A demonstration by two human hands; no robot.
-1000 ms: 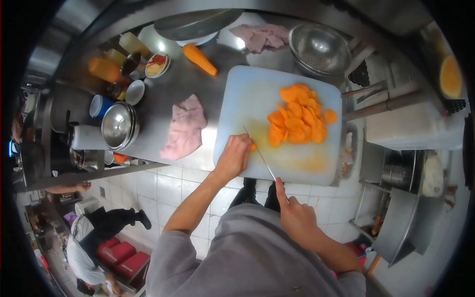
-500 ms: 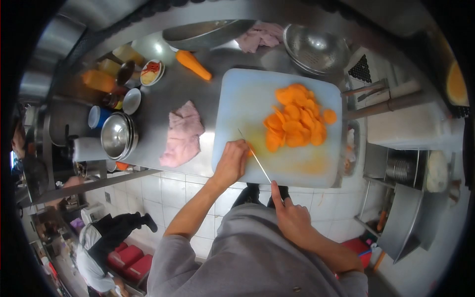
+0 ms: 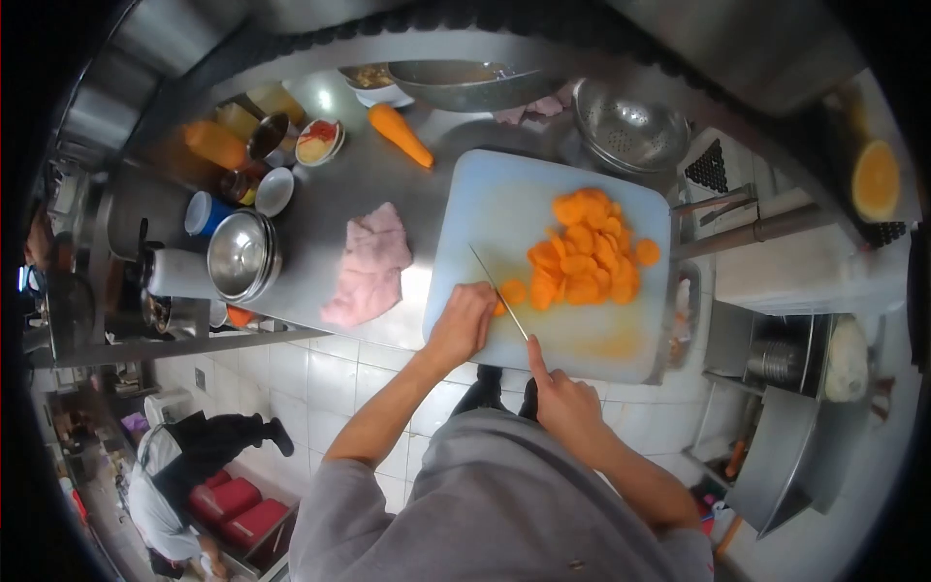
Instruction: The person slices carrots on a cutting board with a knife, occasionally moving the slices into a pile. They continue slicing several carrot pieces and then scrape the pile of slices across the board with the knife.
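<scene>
My right hand [image 3: 567,400] is closed round the handle of a knife [image 3: 501,295], its forefinger stretched along the spine. The blade stands close beside my left hand [image 3: 464,318], whose fingers are curled over a carrot piece [image 3: 500,308] at the board's lower left; most of that piece is hidden. Just right of the blade lies a cut carrot slice [image 3: 514,290]. A heap of carrot slices [image 3: 585,254] covers the right half of the white cutting board [image 3: 485,194]. One whole peeled carrot [image 3: 400,135] rests on the steel counter beyond the board.
Left of the board lies a pink cloth [image 3: 370,264], with stacked steel bowls [image 3: 239,256] farther left. A colander [image 3: 632,126] and a large pan [image 3: 475,89] stand at the back. Another person [image 3: 165,485] is at lower left.
A fresh slice has appeared right of the blade. My right hand and the knife have shifted slightly. The whole view has moved a little, with the counter things lower in it.
</scene>
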